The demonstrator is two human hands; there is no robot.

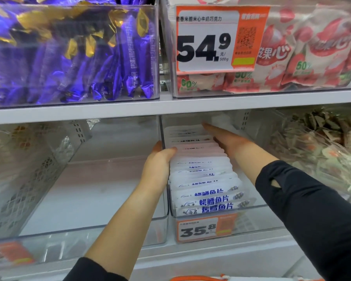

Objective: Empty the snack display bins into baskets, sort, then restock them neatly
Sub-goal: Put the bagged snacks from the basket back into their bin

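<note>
A row of white snack packets [207, 187] with blue lettering stands upright along the left side of a clear bin [257, 218] on the lower shelf. My left hand [160, 161] reaches over the bin's left wall, thumb hooked over the packets' tops and fingers down their left side. My right hand [225, 138] lies with straight fingers along the right side of the row, reaching toward the back. The clear bin [89, 199] to the left holds nothing.
Above, a clear bin of purple wrapped sweets [69, 57] and a bin of red and white packets [312, 57] with a 54.9 price tag [211, 39]. A bin of mixed small snacks [322, 149] sits at right. An orange basket rim [201, 278] shows at the bottom edge.
</note>
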